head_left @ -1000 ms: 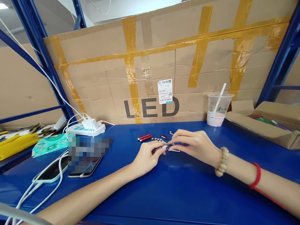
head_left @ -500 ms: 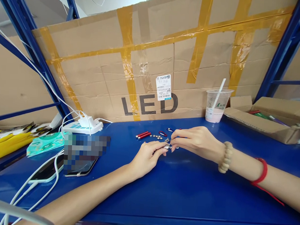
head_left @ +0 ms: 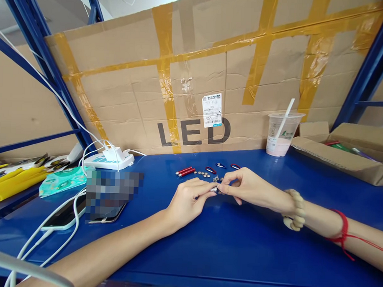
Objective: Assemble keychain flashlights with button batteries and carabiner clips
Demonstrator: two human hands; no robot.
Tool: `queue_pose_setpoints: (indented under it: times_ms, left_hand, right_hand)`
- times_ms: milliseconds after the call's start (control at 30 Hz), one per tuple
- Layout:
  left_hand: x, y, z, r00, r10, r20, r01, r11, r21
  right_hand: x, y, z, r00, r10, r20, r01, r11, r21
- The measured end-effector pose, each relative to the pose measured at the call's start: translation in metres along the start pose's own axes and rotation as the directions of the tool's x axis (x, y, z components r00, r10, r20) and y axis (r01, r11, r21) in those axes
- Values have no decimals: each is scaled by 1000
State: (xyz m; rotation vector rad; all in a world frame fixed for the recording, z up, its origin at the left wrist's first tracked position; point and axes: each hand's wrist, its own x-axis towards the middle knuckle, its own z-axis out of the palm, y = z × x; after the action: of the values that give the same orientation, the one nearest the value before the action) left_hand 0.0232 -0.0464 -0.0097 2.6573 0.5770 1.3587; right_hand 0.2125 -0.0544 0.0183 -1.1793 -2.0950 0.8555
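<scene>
Between my hands is a small silver, ridged metal piece [head_left: 213,189], largely covered by fingers. My left hand [head_left: 189,202] pinches one end of it, forearm resting low across the blue shelf. At its other end, the thumb and fingers of my right hand [head_left: 243,185] are closed. Just behind lie two red metal tubes [head_left: 186,171], several small round silver discs that look like button cells [head_left: 204,174], and a little heap of small metal bits [head_left: 217,178]. Farther back are a red-edged clip [head_left: 210,169], a blue clip [head_left: 221,165] and another red clip [head_left: 235,166].
A plastic cup with a straw [head_left: 278,140] stands at the back right beside an open cardboard box [head_left: 351,159]. On the left are phones [head_left: 65,214], white cables [head_left: 77,223], a power strip [head_left: 124,160] and a green packet [head_left: 60,183]. Taped cardboard [head_left: 133,103] walls the back.
My right hand has turned and shifted slightly down, uncovering the clips behind it. My left hand keeps its pinch on the metal piece. The view has shifted slightly.
</scene>
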Motion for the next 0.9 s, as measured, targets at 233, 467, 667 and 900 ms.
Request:
queue_pose_setpoints:
  times_ms: [233, 467, 667, 900]
  left_hand:
    - [3, -2, -1, 992, -107, 60, 107, 994, -9]
    - [9, 4, -5, 968, -242, 63, 243, 970, -3]
    - [13, 9, -6, 945, -310, 99, 314, 949, -26]
    - [9, 12, -5, 954, -279, 111, 290, 952, -99]
  right_hand:
    - [3, 6, -1, 996, 68, 53, -72, 994, 85]
    - [1, -1, -1, 963, -148, -226, 110, 979, -170]
    - [-3, 3, -13, 727, -672, -138, 426, 600, -678]
    - [-6, -3, -10, 734, -655, -179, 431, 654, -622]
